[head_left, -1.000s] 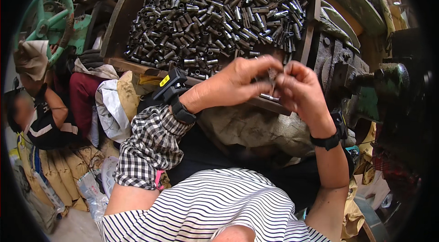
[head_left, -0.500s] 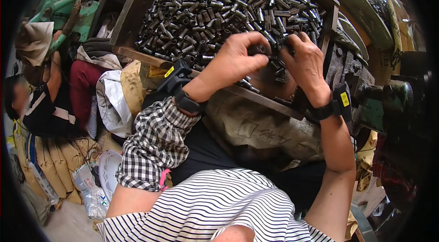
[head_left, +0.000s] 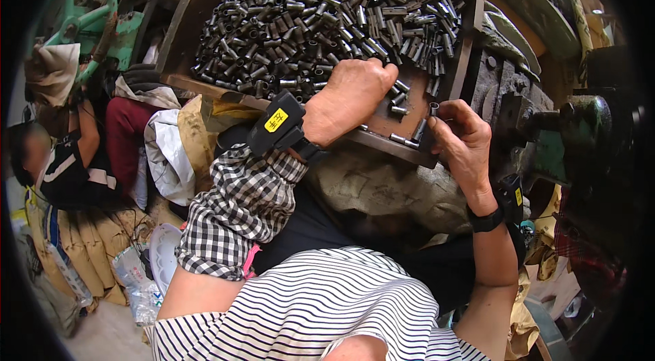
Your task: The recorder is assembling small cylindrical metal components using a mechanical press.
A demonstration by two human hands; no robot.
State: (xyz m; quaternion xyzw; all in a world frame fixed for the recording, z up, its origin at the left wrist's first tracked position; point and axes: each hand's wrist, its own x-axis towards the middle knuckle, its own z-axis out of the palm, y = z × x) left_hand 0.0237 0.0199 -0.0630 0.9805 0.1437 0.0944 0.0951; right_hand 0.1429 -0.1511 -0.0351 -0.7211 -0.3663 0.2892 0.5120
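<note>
My right fingers [head_left: 456,111] pinch a short metal tube [head_left: 434,108], open end toward me. My left fingers [head_left: 383,73] curl downward, tips hidden; I cannot tell their hold. The tube pile [head_left: 300,27] spreads beyond them. A light pinch near the rim should steady the tube best.

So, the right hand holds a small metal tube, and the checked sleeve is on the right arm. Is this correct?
Not quite: the checked sleeve is on the left arm, as the head view shows. The right hand does hold a small metal tube.
</note>
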